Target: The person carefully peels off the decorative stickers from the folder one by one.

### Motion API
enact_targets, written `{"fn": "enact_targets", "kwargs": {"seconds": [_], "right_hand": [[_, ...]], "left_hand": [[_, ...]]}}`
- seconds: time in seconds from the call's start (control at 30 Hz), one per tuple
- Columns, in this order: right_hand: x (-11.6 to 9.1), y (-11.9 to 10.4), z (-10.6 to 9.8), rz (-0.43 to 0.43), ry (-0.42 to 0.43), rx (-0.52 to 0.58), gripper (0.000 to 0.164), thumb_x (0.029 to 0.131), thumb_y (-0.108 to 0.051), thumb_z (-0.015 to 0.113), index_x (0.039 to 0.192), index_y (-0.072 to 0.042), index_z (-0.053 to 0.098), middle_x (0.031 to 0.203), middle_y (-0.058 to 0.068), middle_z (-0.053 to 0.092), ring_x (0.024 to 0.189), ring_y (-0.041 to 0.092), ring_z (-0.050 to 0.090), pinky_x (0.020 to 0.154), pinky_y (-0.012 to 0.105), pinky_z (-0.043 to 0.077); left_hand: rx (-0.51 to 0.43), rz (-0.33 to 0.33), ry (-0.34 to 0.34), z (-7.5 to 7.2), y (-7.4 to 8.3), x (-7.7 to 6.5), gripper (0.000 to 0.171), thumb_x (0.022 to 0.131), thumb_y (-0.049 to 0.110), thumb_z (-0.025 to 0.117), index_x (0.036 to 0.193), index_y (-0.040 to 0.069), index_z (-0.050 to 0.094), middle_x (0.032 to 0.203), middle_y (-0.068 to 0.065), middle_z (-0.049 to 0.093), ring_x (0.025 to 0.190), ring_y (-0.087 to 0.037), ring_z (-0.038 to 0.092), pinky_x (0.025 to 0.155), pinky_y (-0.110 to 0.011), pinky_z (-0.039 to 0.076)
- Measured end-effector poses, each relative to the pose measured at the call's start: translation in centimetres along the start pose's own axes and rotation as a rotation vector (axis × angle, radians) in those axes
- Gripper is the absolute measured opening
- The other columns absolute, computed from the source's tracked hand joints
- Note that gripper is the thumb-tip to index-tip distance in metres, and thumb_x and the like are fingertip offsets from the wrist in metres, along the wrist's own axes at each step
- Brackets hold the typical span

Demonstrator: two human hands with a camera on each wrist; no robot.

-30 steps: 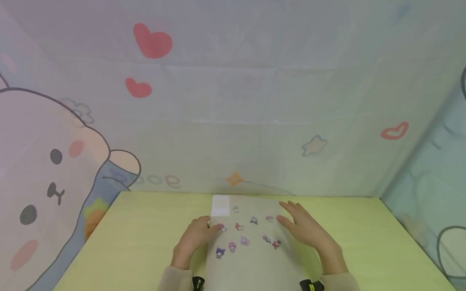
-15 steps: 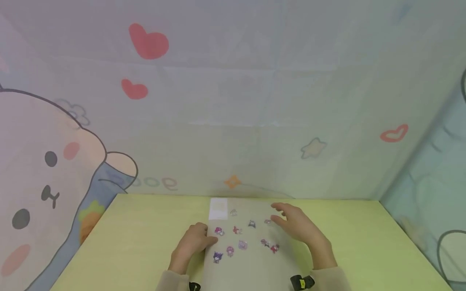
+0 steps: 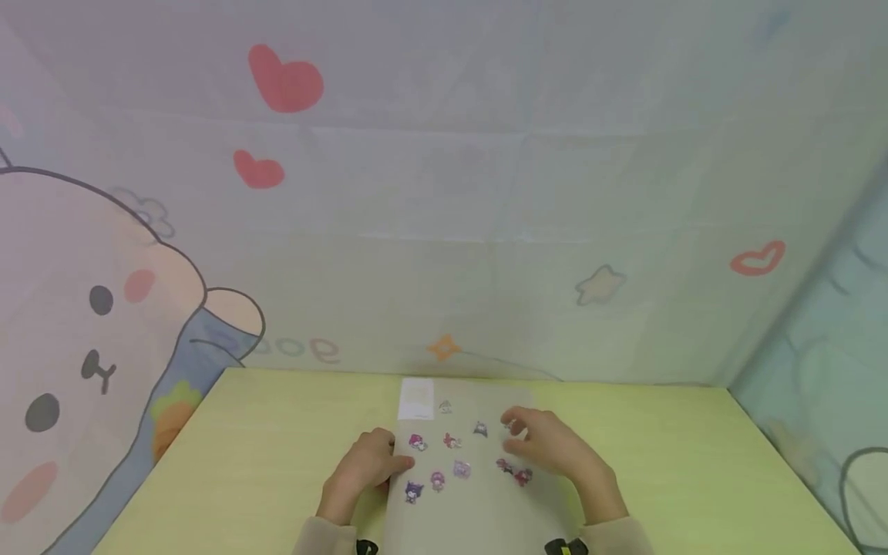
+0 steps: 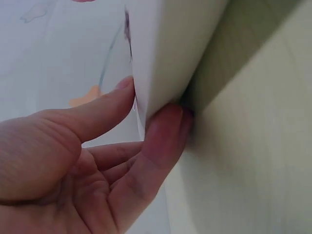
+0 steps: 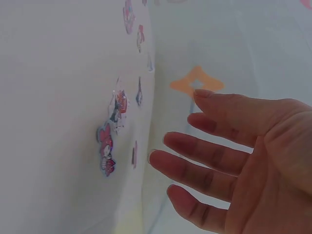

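Observation:
A pale thick-edged board (image 3: 479,524) with several small cartoon character stickers (image 3: 437,481) lies lengthwise on the table. My left hand (image 3: 368,466) grips its left edge. In the left wrist view the thumb (image 4: 109,109) presses on the stickered face while the fingertips (image 4: 163,131) tuck under the side. Over the upper right part of the board is my right hand (image 3: 548,439), fingers relaxed and holding nothing. It partly covers one sticker in the head view. In the right wrist view its fingers (image 5: 195,168) point toward the board, apart from a red sticker (image 5: 106,151).
A white square sheet (image 3: 416,398) lies at the board's far left corner. The yellow-green table (image 3: 264,462) extends to both sides. Behind it hangs a printed cloth (image 3: 444,193) with hearts, a star and a large cartoon animal.
My right hand has moved left and nearer over the board, its fingers more bent. My left hand has slid slightly toward me along the left edge. The view has shifted a little.

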State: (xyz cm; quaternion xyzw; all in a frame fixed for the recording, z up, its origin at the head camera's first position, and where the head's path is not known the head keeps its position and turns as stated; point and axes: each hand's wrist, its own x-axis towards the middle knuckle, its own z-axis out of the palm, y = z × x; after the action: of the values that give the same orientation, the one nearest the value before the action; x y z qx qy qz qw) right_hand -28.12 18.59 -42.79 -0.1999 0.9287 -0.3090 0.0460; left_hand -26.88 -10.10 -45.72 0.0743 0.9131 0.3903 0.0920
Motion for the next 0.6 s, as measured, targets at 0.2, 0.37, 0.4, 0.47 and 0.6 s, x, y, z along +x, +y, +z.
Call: {"fn": "enact_targets", "kwargs": {"seconds": [0.2,0.37,0.4,0.47,0.6], "right_hand": [[0.2,0.3,0.7,0.003,-0.044,0.006,0.030,0.080,-0.019,0.061,0.107,-0.008,0.055,0.090,0.004,0.057,0.075,0.014,0.053,0.061,0.032,0.044],[0.3,0.6,1.0,0.025,-0.060,-0.003,0.028,0.079,-0.018,0.062,0.104,-0.006,0.056,0.086,0.002,0.057,0.071,0.013,0.052,0.058,0.031,0.044],[0.3,0.7,1.0,0.028,-0.060,-0.009,0.028,0.079,-0.018,0.062,0.104,-0.006,0.056,0.086,0.002,0.057,0.070,0.013,0.052,0.058,0.031,0.044],[0.4,0.8,1.1,0.028,-0.062,-0.024,0.027,0.079,-0.017,0.062,0.102,-0.005,0.056,0.085,0.002,0.057,0.069,0.012,0.052,0.058,0.031,0.044],[0.5,0.7,1.4,0.013,-0.066,-0.050,0.021,0.078,-0.016,0.063,0.096,-0.006,0.057,0.082,0.002,0.057,0.067,0.012,0.052,0.058,0.031,0.043]], "left_hand": [[-0.007,-0.005,-0.015,0.0,-0.5,0.2,0.026,0.077,0.022,0.066,0.084,-0.001,0.057,0.062,-0.006,0.057,0.048,-0.018,0.056,0.048,-0.030,0.043],[0.010,-0.008,-0.009,-0.1,-0.2,0.1,0.029,0.077,0.024,0.066,0.086,-0.002,0.056,0.062,-0.006,0.057,0.047,-0.017,0.056,0.047,-0.030,0.042],[0.010,-0.009,-0.009,-0.1,-0.2,0.1,0.030,0.077,0.024,0.066,0.087,-0.002,0.056,0.062,-0.006,0.057,0.047,-0.017,0.056,0.047,-0.030,0.042],[0.009,-0.012,-0.011,-0.1,-0.2,0.1,0.030,0.077,0.024,0.066,0.088,-0.002,0.056,0.062,-0.006,0.056,0.048,-0.017,0.056,0.048,-0.030,0.042],[0.004,-0.009,-0.015,-0.1,-0.1,0.1,0.031,0.078,0.023,0.066,0.090,-0.004,0.055,0.062,-0.006,0.056,0.048,-0.018,0.056,0.049,-0.030,0.043]]}}
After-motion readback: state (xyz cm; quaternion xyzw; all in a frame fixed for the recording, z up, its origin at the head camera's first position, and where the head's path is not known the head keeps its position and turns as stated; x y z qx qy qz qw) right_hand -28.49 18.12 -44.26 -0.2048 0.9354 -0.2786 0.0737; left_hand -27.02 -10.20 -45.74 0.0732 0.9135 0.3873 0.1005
